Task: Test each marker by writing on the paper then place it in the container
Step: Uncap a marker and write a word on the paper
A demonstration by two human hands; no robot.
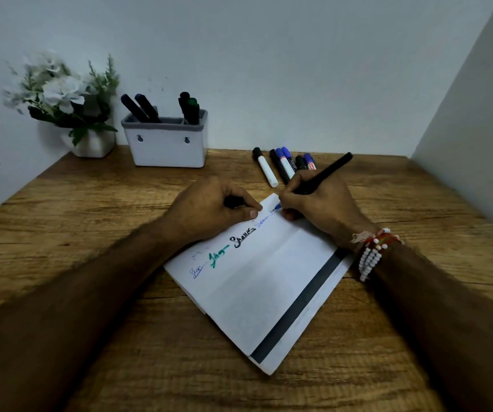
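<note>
Black-barrelled marker [325,173], blue tip on paper [269,286], clamped in right grip [319,203]; left grip [209,209] curled round dark cap [233,202], resting on paper edge; wooden tabletop [90,203]; white container [166,144] behind.

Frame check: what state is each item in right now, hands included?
Right hand: grips the marker.
Marker: uncapped, blue tip on the paper.
Left hand: holds a dark cap and rests on the paper's edge.
Paper: flat on the table, with several test scribbles.
Container: upright.
Stored markers: four, capped, standing in the container.
Loose markers: capped, lying on the table.
</note>
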